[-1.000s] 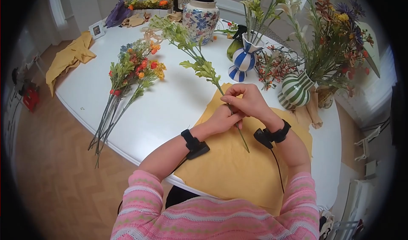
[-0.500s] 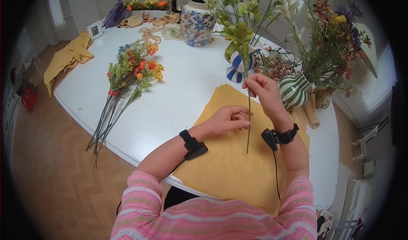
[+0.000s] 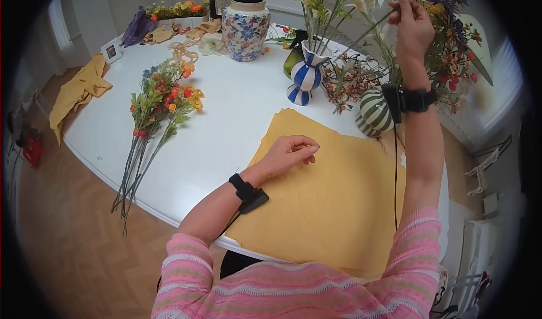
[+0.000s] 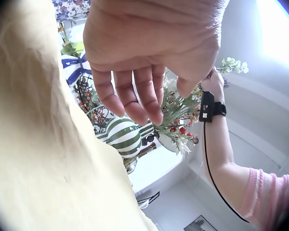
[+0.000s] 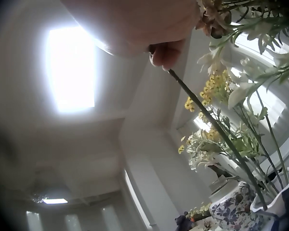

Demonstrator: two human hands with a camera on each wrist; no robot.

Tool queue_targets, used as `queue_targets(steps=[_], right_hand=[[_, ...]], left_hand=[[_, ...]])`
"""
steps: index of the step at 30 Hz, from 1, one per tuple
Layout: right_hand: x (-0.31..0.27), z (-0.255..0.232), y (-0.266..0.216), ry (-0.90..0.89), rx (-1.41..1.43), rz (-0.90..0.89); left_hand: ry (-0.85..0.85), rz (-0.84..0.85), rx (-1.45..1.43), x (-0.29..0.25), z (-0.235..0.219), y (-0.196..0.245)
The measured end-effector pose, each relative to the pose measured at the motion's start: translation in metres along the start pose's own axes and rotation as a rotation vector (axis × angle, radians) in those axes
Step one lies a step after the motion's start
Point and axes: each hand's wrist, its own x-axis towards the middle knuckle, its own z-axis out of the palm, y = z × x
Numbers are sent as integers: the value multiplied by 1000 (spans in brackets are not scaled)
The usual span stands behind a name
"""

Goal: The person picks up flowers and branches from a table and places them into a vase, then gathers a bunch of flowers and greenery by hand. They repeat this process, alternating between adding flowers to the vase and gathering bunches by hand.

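My right hand [image 3: 403,7] is raised at the upper right and pinches the top of a long green flower stem [image 3: 375,22]. In the right wrist view the stem [image 5: 207,120] slants from my fingertips [image 5: 164,57] down into the blue-and-white striped vase [image 5: 275,204]. That vase [image 3: 305,76] stands behind a yellow sheet [image 3: 333,206] on the white table [image 3: 226,127]. My left hand [image 3: 292,149] rests on the sheet's near-left part with its fingers [image 4: 135,98] loosely curled and nothing in them.
A green striped vase [image 3: 372,113] full of flowers stands right of the blue one, under my right forearm. A floral jar [image 3: 244,22] is at the back. A loose bunch of flowers [image 3: 158,104] lies at left, and a yellow cloth [image 3: 76,90] hangs over the far-left table edge.
My right hand has lifted the stem from over the yellow sheet up and to the right, and its lower end now reaches the blue striped vase. My left hand has let go and stays on the sheet.
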Motion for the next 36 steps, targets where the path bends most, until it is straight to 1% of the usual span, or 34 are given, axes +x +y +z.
queue_targets(steps=[2, 4, 6, 7, 9, 10, 12, 13, 15, 16, 18, 19, 20, 22, 23, 24, 26, 27, 29, 33, 35, 36], right_hand=[[14, 10, 16, 15, 111, -82], [17, 20, 34, 18, 95, -109], [8, 37, 41, 8, -35, -121], [2, 43, 45, 13, -35, -125], [-9, 53, 59, 1, -167, -87], [-15, 57, 66, 8, -166, -94], [-25, 64, 81, -17, -262, -20], [-31, 66, 84, -11, -260, -26], [-41, 70, 87, -66, -283, 137], [-45, 72, 93, -61, -282, 133], [-51, 75, 105, -156, -280, 256], [-54, 75, 108, -198, -363, 262], [-57, 76, 111, -194, -363, 260], [-62, 79, 113, -331, -414, 358], [-65, 79, 112, -369, -442, 397], [-67, 80, 110, -368, -440, 397], [-70, 80, 108, -449, -587, 438], [-70, 81, 109, -449, -586, 438], [-73, 82, 124, -519, -735, 322], [-78, 86, 139, -468, -828, 315], [-77, 83, 134, -478, -852, 259], [-78, 82, 132, -478, -853, 261]], left_hand=[[19, -21, -26, 0, 0, -2], [25, -34, -23, 0, 0, -1], [32, -47, -16, 0, 0, -1], [28, -48, -19, 0, 0, -2], [21, -49, -17, 0, 0, -4], [20, -51, -16, 0, 0, -4], [16, -45, -9, 1, 1, -2], [22, -62, -12, 0, 1, -1], [26, -75, -9, -1, 2, 1], [27, -77, -4, -1, 2, 1], [25, -77, 4, 0, 2, 0], [19, -76, 7, 0, 1, -1], [14, -75, 9, 0, 1, -1], [14, -75, 4, 0, 2, -1], [15, -75, -5, -1, 2, 0], [15, -75, -3, -1, 2, 0], [7, -61, -3, 0, 2, -1], [8, -61, -2, 0, 1, -3], [3, -48, -12, 1, 1, -5], [6, -54, -16, 0, 1, -4], [-1, -37, -9, 0, 1, -4], [-2, -38, -9, 0, 1, -4]])
